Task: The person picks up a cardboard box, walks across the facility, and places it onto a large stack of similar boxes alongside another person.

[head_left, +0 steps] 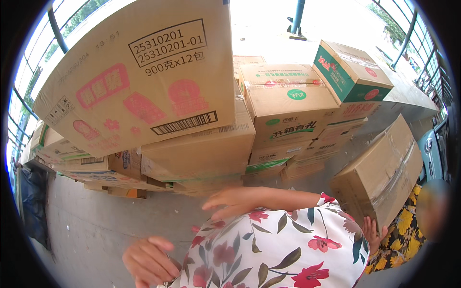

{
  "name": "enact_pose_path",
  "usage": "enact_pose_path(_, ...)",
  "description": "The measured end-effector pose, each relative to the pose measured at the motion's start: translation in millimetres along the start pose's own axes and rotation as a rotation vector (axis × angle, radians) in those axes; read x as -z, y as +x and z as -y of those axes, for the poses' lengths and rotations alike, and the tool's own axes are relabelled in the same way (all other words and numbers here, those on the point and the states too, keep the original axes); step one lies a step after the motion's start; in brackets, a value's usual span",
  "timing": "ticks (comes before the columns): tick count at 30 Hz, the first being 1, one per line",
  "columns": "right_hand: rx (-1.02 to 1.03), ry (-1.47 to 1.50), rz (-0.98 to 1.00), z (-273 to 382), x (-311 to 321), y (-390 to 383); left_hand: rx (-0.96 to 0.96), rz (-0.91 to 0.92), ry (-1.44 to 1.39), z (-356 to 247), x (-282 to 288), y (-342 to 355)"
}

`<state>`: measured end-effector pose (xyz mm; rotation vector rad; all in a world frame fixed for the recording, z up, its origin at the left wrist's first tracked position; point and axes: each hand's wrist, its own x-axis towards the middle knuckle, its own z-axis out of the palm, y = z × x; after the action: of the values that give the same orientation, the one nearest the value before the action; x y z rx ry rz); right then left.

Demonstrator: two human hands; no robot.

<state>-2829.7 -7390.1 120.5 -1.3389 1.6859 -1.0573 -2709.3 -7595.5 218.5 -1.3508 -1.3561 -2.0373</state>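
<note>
My left hand point(150, 261) is low in the view beside my shirt, fingers loosely bent and somewhat blurred, with nothing seen in it. Across my front reaches my right forearm; its hand point(228, 201) points left, fingers stretched out and holding nothing. Ahead of both hands a large brown carton point(158, 91) with pink print and a barcode sits high on top of another brown carton point(201, 151). Neither hand appears to touch the cartons.
More cartons point(288, 101) are stacked to the right, one with green sides point(336, 72) on top. At right, a co-worker in yellow-flowered clothing has a hand point(372, 233) on a tilted taped carton point(382, 165). Low cartons point(77, 165) and a dark bag point(33, 206) stand left.
</note>
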Motion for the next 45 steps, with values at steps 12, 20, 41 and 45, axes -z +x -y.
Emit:
enact_pose_path(12,-0.252,-0.125,-0.152,-41.2,-91.9,-23.8,-0.167,0.456,-0.676,6.7,-69.2,60.9)
enact_pose_path(20,-0.302,-0.057,-0.308,-50.9,-126.8,-59.8,-0.124,0.555,-0.758,0.3,-113.9,59.8)
enact_pose_path(41,0.111,0.52,-0.911,-18.2,-262.2,-151.0,-0.175,0.687,-0.869,-69.4,-200.7,7.6)
enact_pose_path(45,-0.589,-0.287,-0.349,-33.9,-301.3,-119.5,-0.205,0.707,-0.841,-100.1,-192.7,-8.9)
